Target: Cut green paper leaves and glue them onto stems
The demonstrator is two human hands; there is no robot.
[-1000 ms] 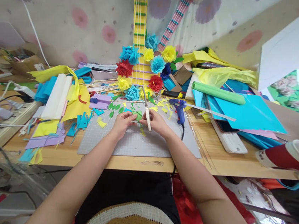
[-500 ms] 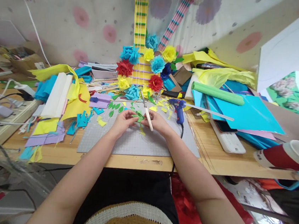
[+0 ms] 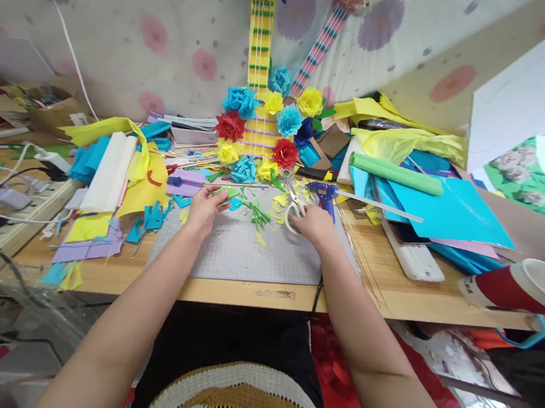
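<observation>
My left hand (image 3: 205,207) rests at the far left of the grey cutting mat (image 3: 247,256), fingertips pinched on a small green paper leaf (image 3: 227,192) among other cut leaves. My right hand (image 3: 316,225) grips white-handled scissors (image 3: 294,207) low over the mat's far right, blades pointing away from me. A bundle of green paper strips (image 3: 259,215) lies loose on the mat between my hands. Behind it leans a yellow paper guitar (image 3: 259,73) decorated with red, blue and yellow paper flowers.
A blue glue gun (image 3: 325,195) lies just beyond my right hand, its cord running over the table edge. Piles of coloured paper scraps (image 3: 107,199) cover the left side. A green paper roll (image 3: 395,173), blue sheets and a red cup (image 3: 517,288) sit on the right.
My hands have parted. The green paper piece was let go onto the mat. My left hand moved left to the leaves; my right hand carried the scissors right and down.
</observation>
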